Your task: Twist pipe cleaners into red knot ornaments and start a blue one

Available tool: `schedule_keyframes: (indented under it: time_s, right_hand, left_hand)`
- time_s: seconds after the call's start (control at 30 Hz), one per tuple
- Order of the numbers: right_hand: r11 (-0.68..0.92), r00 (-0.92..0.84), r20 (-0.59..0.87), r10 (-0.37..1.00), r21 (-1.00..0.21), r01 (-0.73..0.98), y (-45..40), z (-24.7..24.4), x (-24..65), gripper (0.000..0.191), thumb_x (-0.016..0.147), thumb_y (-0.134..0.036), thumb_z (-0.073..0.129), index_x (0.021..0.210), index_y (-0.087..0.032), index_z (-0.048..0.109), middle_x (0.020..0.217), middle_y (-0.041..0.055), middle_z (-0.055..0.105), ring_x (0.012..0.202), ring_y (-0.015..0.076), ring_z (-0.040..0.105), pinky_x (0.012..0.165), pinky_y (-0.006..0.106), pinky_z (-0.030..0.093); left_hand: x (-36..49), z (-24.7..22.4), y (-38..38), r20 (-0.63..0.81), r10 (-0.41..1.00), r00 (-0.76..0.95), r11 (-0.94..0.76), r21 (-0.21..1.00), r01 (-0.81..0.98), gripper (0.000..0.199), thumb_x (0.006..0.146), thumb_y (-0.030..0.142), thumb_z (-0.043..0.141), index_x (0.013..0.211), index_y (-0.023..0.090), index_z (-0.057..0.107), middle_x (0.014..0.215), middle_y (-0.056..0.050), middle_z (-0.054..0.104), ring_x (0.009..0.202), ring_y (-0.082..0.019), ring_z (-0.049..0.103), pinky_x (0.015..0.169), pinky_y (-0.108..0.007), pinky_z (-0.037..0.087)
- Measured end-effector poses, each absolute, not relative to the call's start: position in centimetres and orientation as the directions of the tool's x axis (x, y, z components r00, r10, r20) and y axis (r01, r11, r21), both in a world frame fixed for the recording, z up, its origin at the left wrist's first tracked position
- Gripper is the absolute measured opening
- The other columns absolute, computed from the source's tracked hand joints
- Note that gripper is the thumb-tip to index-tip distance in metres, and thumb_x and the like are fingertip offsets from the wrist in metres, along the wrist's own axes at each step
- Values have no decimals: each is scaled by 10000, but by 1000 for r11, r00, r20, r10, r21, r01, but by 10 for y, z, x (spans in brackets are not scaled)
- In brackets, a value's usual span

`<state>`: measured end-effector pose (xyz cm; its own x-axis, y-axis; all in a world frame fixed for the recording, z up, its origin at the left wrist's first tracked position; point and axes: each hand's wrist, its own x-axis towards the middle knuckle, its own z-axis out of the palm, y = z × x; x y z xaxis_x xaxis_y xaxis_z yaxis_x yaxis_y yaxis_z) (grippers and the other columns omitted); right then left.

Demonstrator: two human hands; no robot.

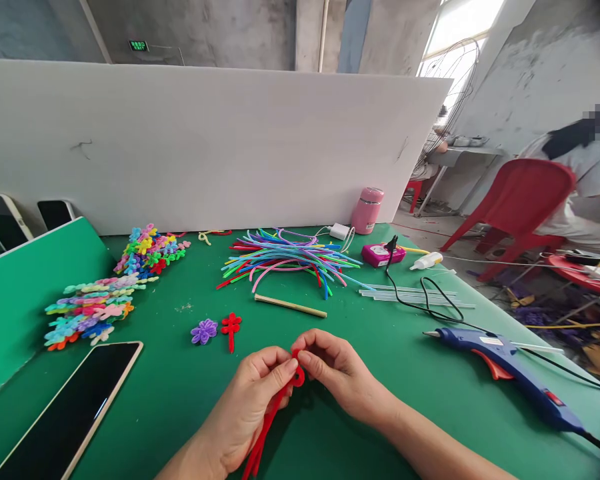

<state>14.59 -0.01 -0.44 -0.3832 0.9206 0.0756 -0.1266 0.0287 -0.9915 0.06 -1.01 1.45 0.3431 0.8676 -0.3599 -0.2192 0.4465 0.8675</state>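
Red pipe cleaners hang down from my left hand, which pinches them near their upper end. A small loop is bent there, and my right hand pinches the top of the same red piece with thumb and forefinger. The two hands nearly touch at the loop. Beyond them on the green table lie a red pipe-cleaner shape and a purple flower. A loose pile of coloured pipe cleaners lies farther back, with a thin wooden stick in front of it.
A blue glue gun with a black cord lies right, near clear sticks, a white bottle, a magenta box and a pink flask. At left are a phone and finished flowers. A person sits far right.
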Motion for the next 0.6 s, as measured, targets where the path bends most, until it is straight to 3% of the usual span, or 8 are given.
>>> schedule_keyframes:
  time_s: [0.27, 0.47, 0.6]
  right_hand:
    - [194, -315, 124, 941, -959, 205, -3, 0, 147, 187, 803, -321, 476, 746, -146, 510, 615, -23, 452, 555, 83, 388, 498, 196, 337]
    - [263, -296, 163, 941, -902, 342, -5, -1, 144, 111, 763, -257, 518, 735, -155, 551, 620, -12, 520, 546, 91, 435, 501, 200, 375]
    - [346, -298, 246, 922, -869, 353, -2, -5, 146, 110, 769, -241, 525, 827, -169, 585, 672, -1, 545, 582, 102, 480, 540, 210, 406]
  left_hand:
    - [3, 6, -9, -284, 948, 146, 313, 916, -251, 194, 716, 332, 591, 652, 159, 531, 498, 69, 409, 449, -50, 314, 420, -160, 257]
    - [4, 5, -12, -287, 944, 161, 317, 924, -212, 216, 710, 344, 594, 632, 155, 523, 466, 76, 371, 432, -47, 290, 400, -159, 241]
    - [3, 6, -12, -289, 935, 206, 334, 912, -238, 244, 722, 370, 576, 629, 158, 498, 502, 70, 366, 455, -52, 275, 410, -162, 244]
